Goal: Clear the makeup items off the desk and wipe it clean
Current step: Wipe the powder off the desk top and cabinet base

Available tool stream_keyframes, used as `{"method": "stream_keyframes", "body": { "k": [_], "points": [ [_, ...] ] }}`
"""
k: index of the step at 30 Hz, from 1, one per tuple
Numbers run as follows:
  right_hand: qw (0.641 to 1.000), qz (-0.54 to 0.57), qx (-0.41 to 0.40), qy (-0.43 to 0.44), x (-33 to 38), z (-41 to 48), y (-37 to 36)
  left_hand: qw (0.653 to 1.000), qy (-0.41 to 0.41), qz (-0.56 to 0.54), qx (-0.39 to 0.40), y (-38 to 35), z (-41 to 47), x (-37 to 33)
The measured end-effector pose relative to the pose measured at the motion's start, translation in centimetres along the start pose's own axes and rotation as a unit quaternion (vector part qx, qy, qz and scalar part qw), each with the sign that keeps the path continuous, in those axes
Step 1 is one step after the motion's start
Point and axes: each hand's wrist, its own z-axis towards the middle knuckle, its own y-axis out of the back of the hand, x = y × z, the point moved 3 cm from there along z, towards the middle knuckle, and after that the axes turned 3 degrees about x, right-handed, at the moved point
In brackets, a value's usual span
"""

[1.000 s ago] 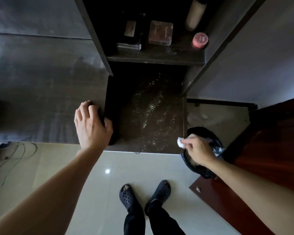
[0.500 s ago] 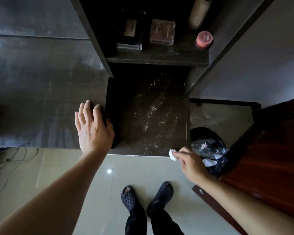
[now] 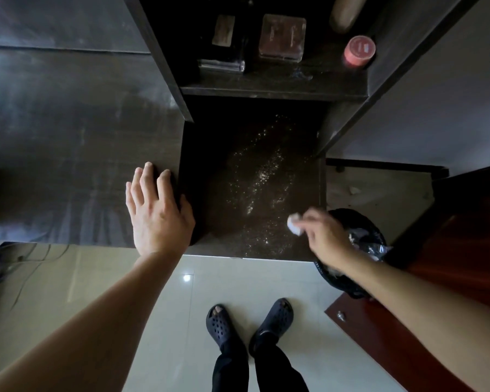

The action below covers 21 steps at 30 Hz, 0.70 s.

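The right hand (image 3: 326, 236) pinches a small white wad (image 3: 294, 223) between the thumb and the first fingers, which are curled in around it. The wad pokes out to the left of the fingertips, with only its outer end showing. The hand is blurred, so I cannot tell whether the wad touches the wood beneath it. It sits over the near right corner of the lower desk surface (image 3: 210, 176), just inside the right edge. A trail of pale powder (image 3: 262, 176) runs across that surface from the back toward the front, and its nearest specks lie just left of the wad.

The left hand (image 3: 156, 213) lies flat on the raised desk top (image 3: 68, 137), fingers straight and close together, at its right edge, with the thumb at the corner beside the lower surface.

On the shelf (image 3: 272, 90) behind stand a dark bottle (image 3: 224, 43), a clear square case (image 3: 282, 36), a pink jar (image 3: 359, 50) and a beige tube (image 3: 345, 12).

A bin (image 3: 359, 239) lined with a black bag stands on the floor right of the desk, partly under the right wrist
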Motion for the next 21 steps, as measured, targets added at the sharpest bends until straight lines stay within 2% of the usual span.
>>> {"method": "stream_keyframes", "body": {
  "k": [2,3,7,9,12,14,16,21],
  "points": [
    [0.996,0.004,0.075,0.042,1.1,-3.3,-1.0,1.000,0.002,0.000,-0.001,0.1,0.0,0.0],
    [0.996,0.008,0.078,0.044,1.0,-3.1,-0.7,1.000,0.002,-0.001,0.000,0.1,-0.1,0.0],
    [0.992,0.018,-0.090,-0.082,-1.4,3.7,2.8,1.000,0.003,0.002,-0.002,0.1,0.0,-0.2],
    [0.990,0.014,-0.106,-0.094,-0.8,3.7,1.9,1.000,0.005,0.002,0.001,0.1,0.0,-0.2],
    [0.999,0.038,-0.025,-0.001,2.8,-3.6,-3.0,1.000,0.007,0.003,0.010,0.1,0.0,0.0],
    [0.997,0.044,0.055,0.017,3.6,-8.6,-5.5,1.000,0.005,0.002,0.008,0.1,-0.1,0.0],
    [0.996,0.033,0.082,0.027,3.6,-9.7,-5.6,1.000,0.005,0.000,0.008,0.1,-0.1,-0.2],
    [0.998,-0.011,-0.054,0.042,4.8,2.4,2.5,1.000,0.006,-0.003,0.001,0.1,0.0,-0.1]
  ]
}}
